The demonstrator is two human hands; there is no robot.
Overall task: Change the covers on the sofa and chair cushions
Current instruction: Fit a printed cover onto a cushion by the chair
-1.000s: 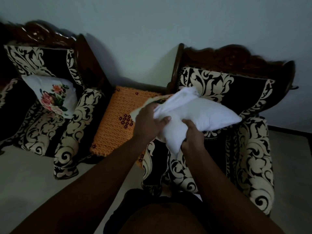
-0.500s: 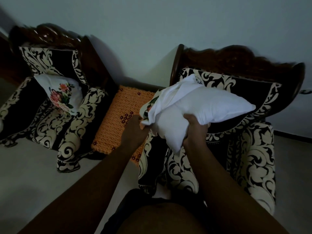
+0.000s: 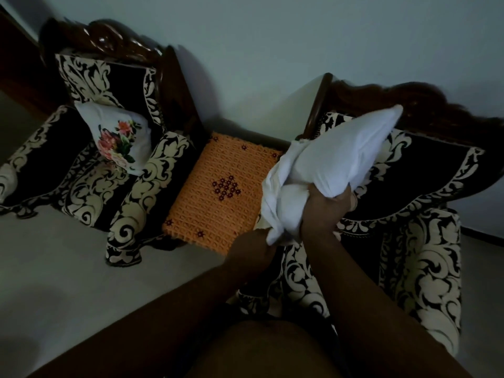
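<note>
I hold a white cushion (image 3: 351, 156) up in front of the right armchair (image 3: 431, 241), tilted with its far corner up to the right. My right hand (image 3: 324, 211) grips its lower end. A loose white cover (image 3: 275, 197) is bunched around that end, and my left hand (image 3: 249, 253) grips its lower edge just below and left of my right hand. A second cushion with a floral cover (image 3: 117, 137) leans against the back of the left armchair (image 3: 90, 159).
Both armchairs have black and cream scroll upholstery and dark carved wooden backs. An orange crocheted mat (image 3: 218, 192) covers a low stand between them. A pale wall rises behind, and pale floor (image 3: 68, 282) lies in front at lower left.
The cushion has tilted up to the right. My left hand has dropped lower, drawing the bunched cover down toward the cushion's near end. The view has shifted right.
</note>
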